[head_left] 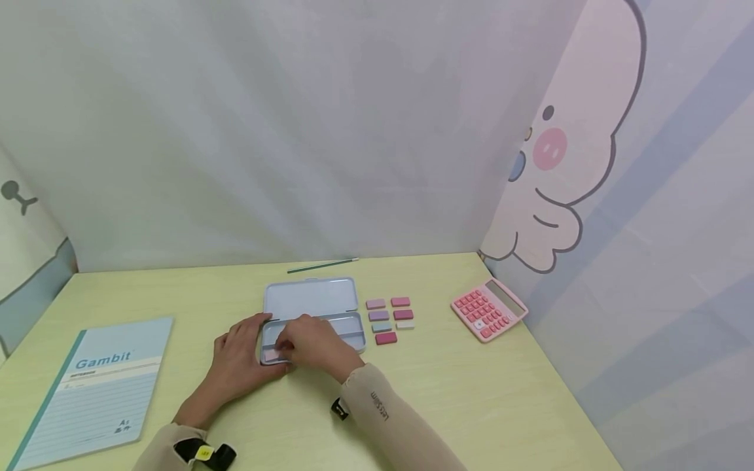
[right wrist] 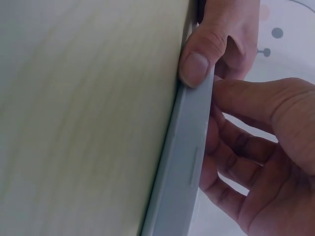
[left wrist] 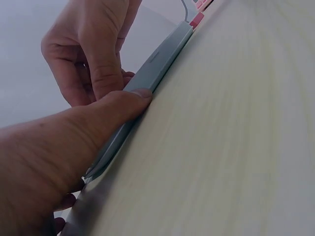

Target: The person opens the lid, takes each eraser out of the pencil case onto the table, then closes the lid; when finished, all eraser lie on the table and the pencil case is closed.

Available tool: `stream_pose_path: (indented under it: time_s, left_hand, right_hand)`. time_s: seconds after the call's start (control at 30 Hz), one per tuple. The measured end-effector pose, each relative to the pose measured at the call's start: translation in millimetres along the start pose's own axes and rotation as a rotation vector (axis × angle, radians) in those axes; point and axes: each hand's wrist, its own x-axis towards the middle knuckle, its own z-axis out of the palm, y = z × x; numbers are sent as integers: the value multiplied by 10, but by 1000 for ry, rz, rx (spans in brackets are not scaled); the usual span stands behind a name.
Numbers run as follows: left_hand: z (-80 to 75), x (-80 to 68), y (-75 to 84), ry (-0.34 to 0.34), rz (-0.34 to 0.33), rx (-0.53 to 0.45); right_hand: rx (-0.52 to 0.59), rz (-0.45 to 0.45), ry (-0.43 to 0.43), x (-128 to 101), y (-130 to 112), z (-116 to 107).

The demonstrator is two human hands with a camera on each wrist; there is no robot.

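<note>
At lower left of frame, Gambit notebook (head_left: 94, 386) flat on tabletop (head_left: 501, 405). Centre: open grey tin case (head_left: 312, 307), lid back. Left hand (head_left: 238, 360) grips case's left front corner, thumb (left wrist: 118, 105) pressed on rim. Right hand (head_left: 312, 343) reaches into tray, fingers curled; cannot tell whether pinching pink eraser (head_left: 272, 354). Right of case, loose erasers (head_left: 389, 319) in two columns. Green pencil (head_left: 323, 265) behind case. Pink calculator (head_left: 489, 309) far right.
</note>
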Motion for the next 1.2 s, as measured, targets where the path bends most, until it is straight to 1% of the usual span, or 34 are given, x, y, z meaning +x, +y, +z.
stream_pose_path:
  time_s: [0.17, 0.63, 0.93, 1.2]
  left_hand:
    - [-5, 3, -3, -12, -6, -1]
    - [-10, 11, 2, -23, -20, 6]
    - [6, 10, -16, -7, -11, -3]
    - [19, 18, -26, -21, -20, -1]
  right_hand:
    - [28, 13, 6, 15, -7, 7]
    - [87, 4, 10, 59, 15, 30]
    - [85, -8, 20, 68, 5, 25]
    - [77, -10, 60, 45, -2, 25]
